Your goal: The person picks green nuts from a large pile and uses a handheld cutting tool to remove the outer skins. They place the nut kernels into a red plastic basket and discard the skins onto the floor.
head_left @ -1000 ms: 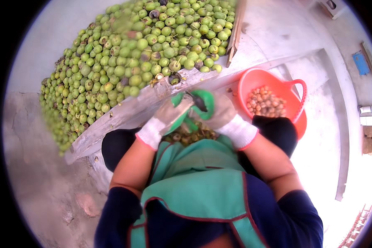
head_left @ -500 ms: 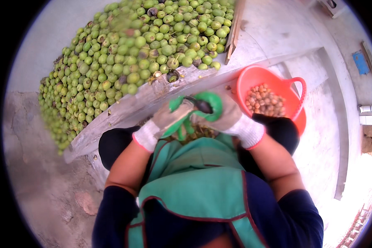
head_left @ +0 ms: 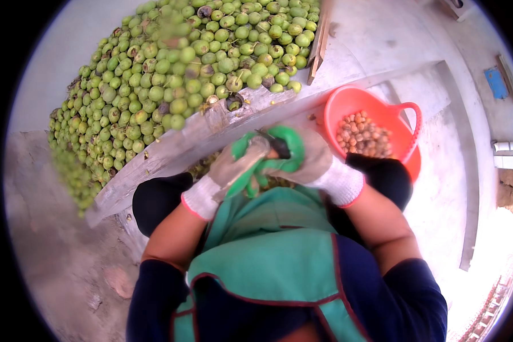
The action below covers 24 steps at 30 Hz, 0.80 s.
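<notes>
Both my hands wear pale work gloves with green-coated fingers and white cuffs, and they meet above my lap. My right hand (head_left: 302, 153) curls its fingers round a dark object (head_left: 280, 147) that looks like a tool handle. Pressed up against it from the left, my left hand (head_left: 240, 162) is closed, its fingers blurred. A small brownish patch (head_left: 272, 154) shows between the gloves, perhaps part of a nut; what the left hand holds is mostly hidden. Round green-husked fruits, walnut-like, form a big heap (head_left: 154, 85) beyond my hands.
A low pale ledge (head_left: 182, 139) runs between me and the heap, with a wooden board (head_left: 320, 43) at the heap's right edge. By my right knee stands a red handled basket (head_left: 339, 102) holding brown nuts (head_left: 362, 135). Husk scraps lie below my hands.
My hands stay together at nearly the same spot. The left fingers now cover more of the dark object, and a brownish patch shows beside it. The view has shifted slightly.
</notes>
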{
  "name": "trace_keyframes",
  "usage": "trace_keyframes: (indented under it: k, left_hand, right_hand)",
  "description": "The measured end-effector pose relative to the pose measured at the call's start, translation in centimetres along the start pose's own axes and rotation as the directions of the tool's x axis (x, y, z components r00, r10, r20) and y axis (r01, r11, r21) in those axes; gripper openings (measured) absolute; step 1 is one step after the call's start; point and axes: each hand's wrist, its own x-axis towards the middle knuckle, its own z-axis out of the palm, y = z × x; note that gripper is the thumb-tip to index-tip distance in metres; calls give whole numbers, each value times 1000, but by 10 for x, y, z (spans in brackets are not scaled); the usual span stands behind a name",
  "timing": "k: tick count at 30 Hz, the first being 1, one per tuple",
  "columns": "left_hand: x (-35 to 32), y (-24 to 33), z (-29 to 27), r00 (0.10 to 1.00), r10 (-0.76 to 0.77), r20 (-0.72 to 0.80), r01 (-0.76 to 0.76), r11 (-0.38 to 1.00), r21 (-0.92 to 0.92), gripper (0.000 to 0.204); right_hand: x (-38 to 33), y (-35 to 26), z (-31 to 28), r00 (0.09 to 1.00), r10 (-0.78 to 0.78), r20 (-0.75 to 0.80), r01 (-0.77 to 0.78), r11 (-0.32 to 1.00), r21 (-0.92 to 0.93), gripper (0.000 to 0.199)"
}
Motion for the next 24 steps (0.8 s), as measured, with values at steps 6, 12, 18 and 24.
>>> trace_keyframes:
  k: [6,12,18,24]
  left_hand:
    - [-14,-9,-8,992,63,108,-65,998,20,32]
    - [-41,-2,-1,986,27,165,-45,994,102,27]
    - [-41,-8,-7,974,18,224,-18,1000,-1,25]
    - [14,-16,-8,969,234,-78,-227,721,-655,47]
  right_hand:
    - [-11,-13,-4,979,-190,-77,193,981,31,58]
    - [-21,-31,-6,966,-255,34,253,966,60,59]
    - [-23,-30,-1,971,-233,57,236,971,-36,58]
    - [10,-20,20,786,-244,-568,176,969,-173,52]
